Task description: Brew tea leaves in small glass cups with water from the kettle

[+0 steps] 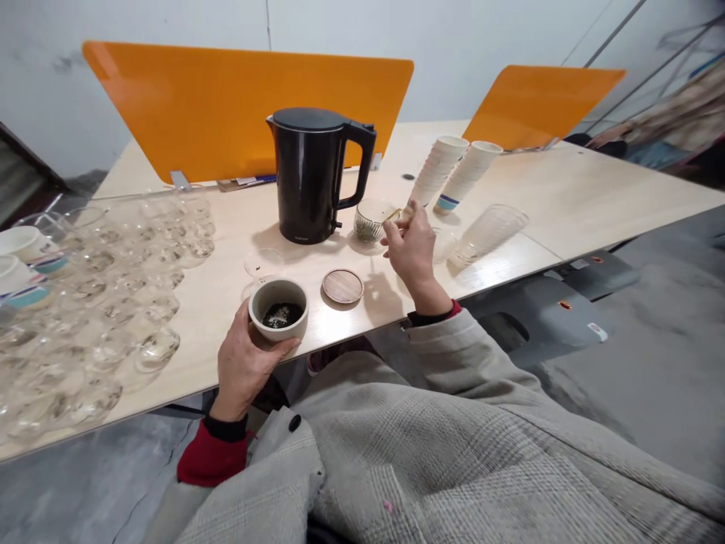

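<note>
My left hand [249, 363] is wrapped round a pale grey cup [256, 311] near the table's front edge. Dark loose material with whitish bits on top [280, 316] lies inside it. Above a ribbed glass bowl [368, 227], the fingers of my right hand [412, 245] are pinched on a thin, pale yellowish utensil [393, 215], whose exact kind is too small to make out. The bowl has greenish contents. Between the hands sits a round wooden lid or coaster [343, 287]. A clear plastic cup [263, 263] with a few dark specks stands behind the grey cup.
A black electric kettle [309, 177] stands behind the bowl. Many clear cups [107, 295] crowd the left side. Two stacks of paper cups [439, 170] lean at the right, near stacked clear plastic cups [490, 236]. Orange dividers [243, 113] line the back. Another person [674, 121] is far right.
</note>
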Demonstrator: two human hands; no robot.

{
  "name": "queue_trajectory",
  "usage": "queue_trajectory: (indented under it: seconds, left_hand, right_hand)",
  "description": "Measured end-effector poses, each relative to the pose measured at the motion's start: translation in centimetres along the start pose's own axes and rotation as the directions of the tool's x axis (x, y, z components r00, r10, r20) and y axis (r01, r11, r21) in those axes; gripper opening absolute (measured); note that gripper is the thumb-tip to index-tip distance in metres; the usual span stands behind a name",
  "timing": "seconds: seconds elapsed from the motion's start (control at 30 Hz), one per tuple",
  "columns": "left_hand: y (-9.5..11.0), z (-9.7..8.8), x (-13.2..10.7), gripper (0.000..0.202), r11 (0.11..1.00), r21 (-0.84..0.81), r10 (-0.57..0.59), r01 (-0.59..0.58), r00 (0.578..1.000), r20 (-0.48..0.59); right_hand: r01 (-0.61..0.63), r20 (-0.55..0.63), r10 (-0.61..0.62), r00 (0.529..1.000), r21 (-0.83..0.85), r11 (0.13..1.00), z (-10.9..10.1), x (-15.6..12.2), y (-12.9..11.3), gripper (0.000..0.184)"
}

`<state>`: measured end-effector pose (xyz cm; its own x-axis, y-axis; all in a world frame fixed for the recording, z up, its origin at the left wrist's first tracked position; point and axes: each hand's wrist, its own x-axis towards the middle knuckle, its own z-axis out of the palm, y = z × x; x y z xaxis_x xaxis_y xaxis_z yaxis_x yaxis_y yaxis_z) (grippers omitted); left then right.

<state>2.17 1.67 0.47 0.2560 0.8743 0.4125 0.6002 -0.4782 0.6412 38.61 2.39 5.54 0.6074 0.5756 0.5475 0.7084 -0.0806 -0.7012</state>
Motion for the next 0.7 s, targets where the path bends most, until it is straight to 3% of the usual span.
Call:
queue_trajectory:
  seconds: [0.2, 0.5, 0.7]
  left_hand:
    - [0.1, -0.1, 0.0, 0.096, 1.000, -0.007, -0.025, 0.025, 0.999, 0.023]
    - [0.4, -0.3, 0.2, 0.096, 0.998, -0.048, -0.031, 0.033, 0.999, 0.031]
    - [0.6, -0.4, 0.3, 0.095, 0.999, -0.040, -0.031, 0.033, 0.999, 0.039]
  right_hand:
    - [0.027, -0.006, -0.028, 1.000, -0.101, 0.995, 2.3, 2.7, 0.1, 0.022]
    - [0.217, -0.173, -0.222, 0.960, -0.048, 0.975, 2.3, 3.6, 0.1, 0.020]
    - [0.307, -0.361, -0.262, 0.895, 0.073, 0.949, 0.8, 3.7, -1.0, 0.022]
